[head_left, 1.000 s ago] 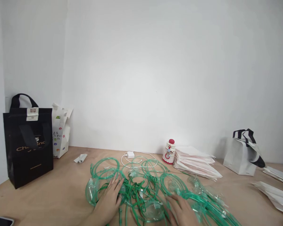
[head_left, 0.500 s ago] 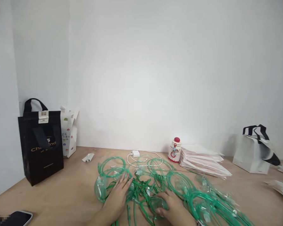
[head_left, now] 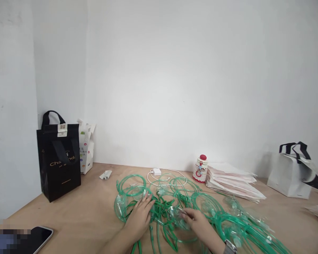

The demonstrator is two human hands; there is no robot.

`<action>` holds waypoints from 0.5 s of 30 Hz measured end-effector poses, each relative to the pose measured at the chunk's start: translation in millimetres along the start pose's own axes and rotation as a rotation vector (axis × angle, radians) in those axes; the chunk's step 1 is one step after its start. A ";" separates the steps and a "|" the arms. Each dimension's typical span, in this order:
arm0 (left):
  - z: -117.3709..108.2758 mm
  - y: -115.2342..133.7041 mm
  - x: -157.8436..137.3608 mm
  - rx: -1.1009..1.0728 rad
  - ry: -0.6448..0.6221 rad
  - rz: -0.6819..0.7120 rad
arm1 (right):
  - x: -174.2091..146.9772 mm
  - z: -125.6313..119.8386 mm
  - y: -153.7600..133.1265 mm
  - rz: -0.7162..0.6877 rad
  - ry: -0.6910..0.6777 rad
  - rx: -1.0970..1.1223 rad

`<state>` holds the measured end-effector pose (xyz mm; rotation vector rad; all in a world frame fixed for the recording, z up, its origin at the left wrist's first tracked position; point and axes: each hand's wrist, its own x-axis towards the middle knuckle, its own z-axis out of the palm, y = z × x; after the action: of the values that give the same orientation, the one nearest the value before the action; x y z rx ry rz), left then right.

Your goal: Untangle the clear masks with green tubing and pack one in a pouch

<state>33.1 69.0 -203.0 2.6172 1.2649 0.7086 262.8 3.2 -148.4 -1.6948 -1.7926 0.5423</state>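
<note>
Clear green oxygen masks with coiled green tubing (head_left: 231,220) and green elastic straps (head_left: 161,206) lie in a tangled heap at the front of the table. My left hand (head_left: 140,213) rests on the heap's left part, fingers stretched out over straps and a mask. Beside its fingertips is another mask (head_left: 119,208) with a coil of tubing. My right hand (head_left: 194,220) pinches the edge of a transparent oxygen mask (head_left: 178,220), thumb and forefinger together. Part of the mask is mixed with straps and hard to separate by eye.
Behind the heap lie a white charger with its cable (head_left: 157,172), a white jar with a red lid (head_left: 200,169) and a stack of white paper packets (head_left: 233,181). Black bag (head_left: 59,162) and phone (head_left: 39,238) are left; a white bag (head_left: 290,173) is right.
The view has turned slightly left. My right hand has gone from spreading over a mask to pinching its edge, and the mask has shifted. My left hand stays on the heap.
</note>
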 end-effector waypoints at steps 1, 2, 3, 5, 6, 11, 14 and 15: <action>-1.2 0.9 -0.1 -0.007 0.002 -0.002 | 1.3 0.8 -2.0 0.004 -0.003 0.068; -2.7 2.1 -0.2 -0.014 0.005 -0.007 | 2.0 1.3 -4.4 0.011 -0.010 0.133; -4.4 3.6 -0.5 -0.023 0.007 -0.012 | 2.4 1.5 -7.3 0.023 -0.020 0.194; -7.9 6.5 -1.0 -0.042 0.012 -0.024 | 3.3 0.9 -14.0 0.050 -0.040 0.301; -9.4 7.8 -1.2 -0.053 0.016 -0.029 | 4.4 0.3 -17.8 0.061 -0.049 0.344; -12.1 9.6 0.0 -0.086 0.045 -0.077 | 22.6 4.4 -38.3 0.072 -0.072 0.477; -10.7 8.3 2.2 -0.082 0.055 -0.106 | 42.0 18.8 -47.8 0.080 -0.074 0.539; -9.9 8.0 3.0 -0.080 0.055 -0.110 | 48.5 24.9 -49.7 0.082 -0.066 0.557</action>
<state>35.5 65.5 -190.7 2.4599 1.3538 0.7997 209.4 49.0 -126.4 -1.3718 -1.4353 1.0332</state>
